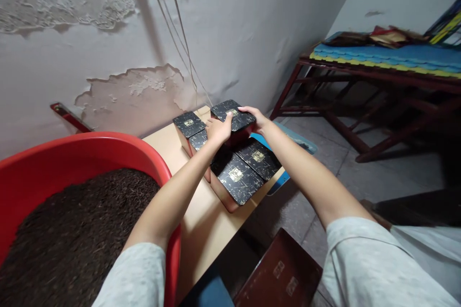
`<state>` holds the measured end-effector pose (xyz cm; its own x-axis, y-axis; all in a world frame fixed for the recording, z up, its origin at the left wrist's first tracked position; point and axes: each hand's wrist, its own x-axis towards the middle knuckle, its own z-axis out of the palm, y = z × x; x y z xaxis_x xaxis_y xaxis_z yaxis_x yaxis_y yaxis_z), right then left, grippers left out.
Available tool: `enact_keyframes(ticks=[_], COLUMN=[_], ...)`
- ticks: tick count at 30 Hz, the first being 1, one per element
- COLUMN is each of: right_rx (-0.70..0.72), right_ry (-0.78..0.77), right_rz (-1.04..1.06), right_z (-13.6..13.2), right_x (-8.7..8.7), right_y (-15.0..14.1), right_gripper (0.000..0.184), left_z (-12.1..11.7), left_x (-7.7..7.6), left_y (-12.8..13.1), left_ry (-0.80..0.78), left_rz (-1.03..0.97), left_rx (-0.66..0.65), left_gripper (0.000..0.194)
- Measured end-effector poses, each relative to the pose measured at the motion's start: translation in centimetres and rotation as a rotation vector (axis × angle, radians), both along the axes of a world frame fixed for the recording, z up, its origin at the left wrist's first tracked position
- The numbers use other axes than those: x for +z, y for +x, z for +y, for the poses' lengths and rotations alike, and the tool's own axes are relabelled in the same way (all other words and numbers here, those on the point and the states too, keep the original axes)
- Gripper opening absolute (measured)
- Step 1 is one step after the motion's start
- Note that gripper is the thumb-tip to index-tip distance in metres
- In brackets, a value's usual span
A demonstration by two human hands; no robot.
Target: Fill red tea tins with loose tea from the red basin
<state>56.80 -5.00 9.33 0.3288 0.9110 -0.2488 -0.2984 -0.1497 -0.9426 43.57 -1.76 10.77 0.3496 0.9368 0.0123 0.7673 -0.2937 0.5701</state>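
Both the left hand and the right hand gripped a black square tin with gold-flecked lid, fingers curled over its edges, above the tan table's far corner. Four matching tins already sat grouped there; this one was not yet set down.

Red tub of dark loose material, cut off at seven o'clock by the frame edges. Gold lid labels too small to read. Left hand partly covers one tin.

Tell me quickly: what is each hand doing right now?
Left hand: closed on the near-left edge of the raised tin.
Right hand: closed on the same tin's right edge, above the other tins.
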Motion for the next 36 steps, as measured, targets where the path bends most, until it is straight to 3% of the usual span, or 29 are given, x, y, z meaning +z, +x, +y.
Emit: enact_keyframes(ticks=[4, 8, 11, 15, 22, 27, 31, 36], right_rx=[0.045, 0.089, 0.129, 0.193, 0.320, 0.323, 0.279, 0.229], right_ry=[-0.102, -0.237, -0.246, -0.275, -0.380, -0.470, -0.381, -0.246], right_rz=[0.065, 0.046, 0.055, -0.035, -0.287, -0.550, -0.575, -0.691], right_z=[0.1, 0.0, 0.1, 0.5, 1.7, 2.2, 2.1, 2.0], right_x=[-1.1, -2.1, -2.7, -3.1, -2.2, -1.1, -1.2, -1.9], right_y=[0.3, 0.6, 0.6, 0.5, 1.5, 1.6, 1.3, 1.0], right_gripper=[0.021, 0.023, 0.019, 0.017, 0.015, 0.015, 0.017, 0.015], left_z=[-0.9, -1.3, -1.5, -1.6, -1.5, -1.3, -1.0, -1.4], left_x=[-0.3, -1.9, -3.2, -4.2, -3.7, -3.3, -3.3, -2.7], left_y=[0.3, 0.8, 1.1, 0.9, 0.2, 0.0, -0.2, -0.3], left_ry=[-0.099, 0.026, 0.120, 0.238, 0.321, 0.236, 0.145, 0.193], left_rz=[-0.045, -0.006, 0.075, 0.181, 0.256, 0.304, 0.375, 0.429], left_rx=[0.114, 0.118, 0.129, 0.005, -0.137, -0.222, -0.340, -0.333], left_gripper=[0.072, 0.067, 0.069, 0.061, 0.051, 0.070, 0.073, 0.069])
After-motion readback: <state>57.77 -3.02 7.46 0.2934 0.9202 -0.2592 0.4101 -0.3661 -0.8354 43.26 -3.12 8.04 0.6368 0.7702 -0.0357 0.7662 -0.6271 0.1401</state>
